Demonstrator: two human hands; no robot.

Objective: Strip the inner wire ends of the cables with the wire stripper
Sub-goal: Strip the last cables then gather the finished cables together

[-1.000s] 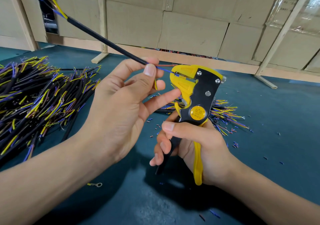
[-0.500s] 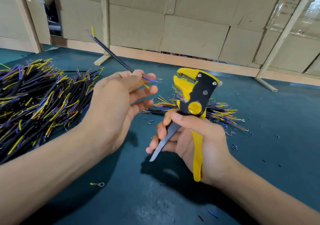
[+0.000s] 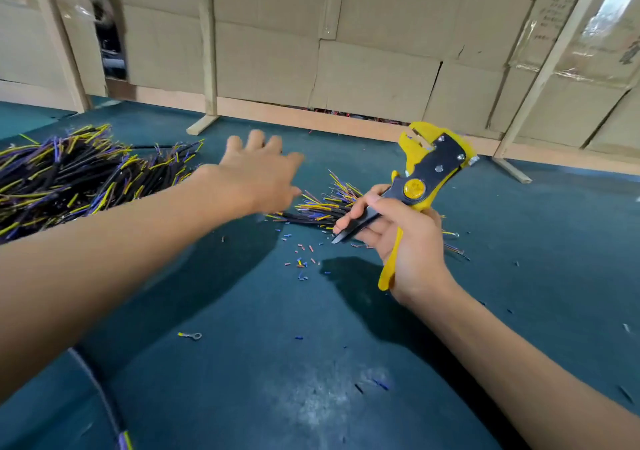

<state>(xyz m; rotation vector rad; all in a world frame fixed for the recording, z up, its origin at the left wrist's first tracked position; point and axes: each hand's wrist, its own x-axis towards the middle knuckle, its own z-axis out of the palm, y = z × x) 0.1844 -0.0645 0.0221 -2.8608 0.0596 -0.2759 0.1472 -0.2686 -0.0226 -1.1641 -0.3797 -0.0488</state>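
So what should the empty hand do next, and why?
Probably reach left and pick one cable from the big pile. The left hand is open and holds nothing, while the right hand grips the wire stripper, which has no wire in it.

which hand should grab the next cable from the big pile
Left. The left hand is empty, fingers spread, reaching out beside the big cable pile on that side. The right hand grips the wire stripper and is farther from that pile.
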